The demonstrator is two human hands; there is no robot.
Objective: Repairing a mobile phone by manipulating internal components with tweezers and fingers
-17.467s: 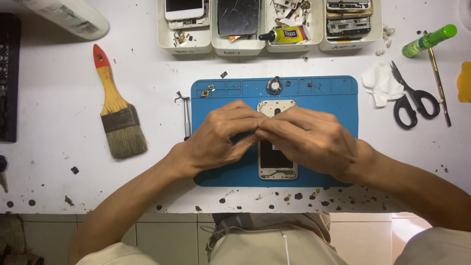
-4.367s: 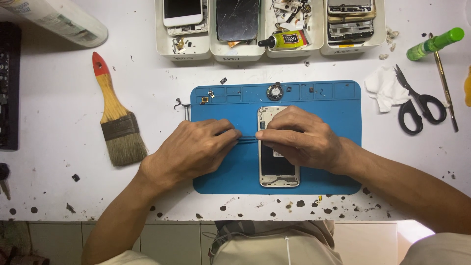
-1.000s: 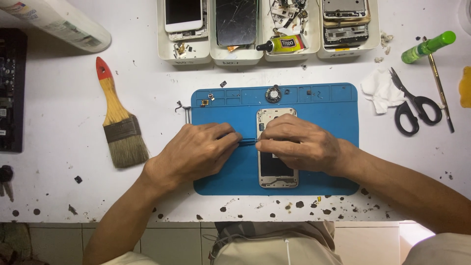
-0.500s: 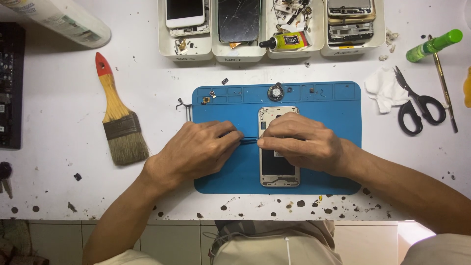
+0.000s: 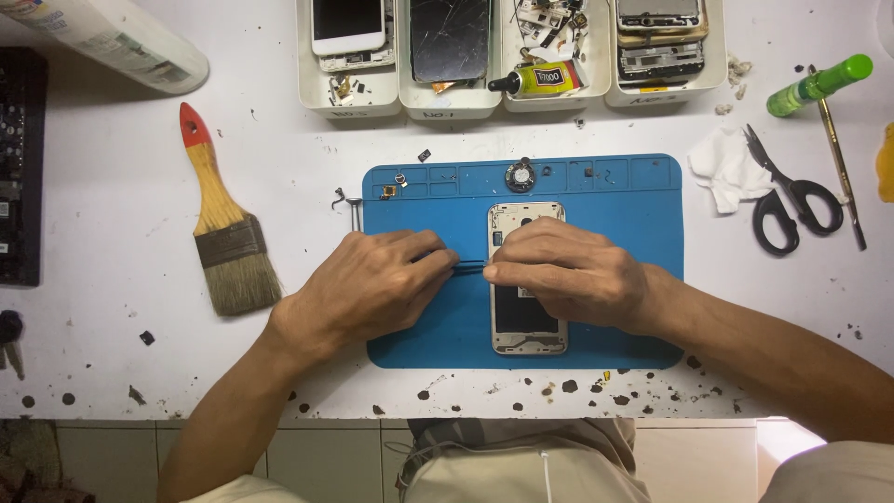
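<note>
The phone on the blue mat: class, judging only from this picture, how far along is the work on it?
Done: the phone lies opened on the blue mat, its insides bare, with small loose parts set in the mat's top compartments. In hand: the left hand holds a thin dark tool to the phone's left edge while the right hand steadies the phone. Left: the phone remains open, nothing refitted.

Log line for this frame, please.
left hand: holds thin tool at phone's edge | right hand: presses phone | phone: on blue mat
</note>
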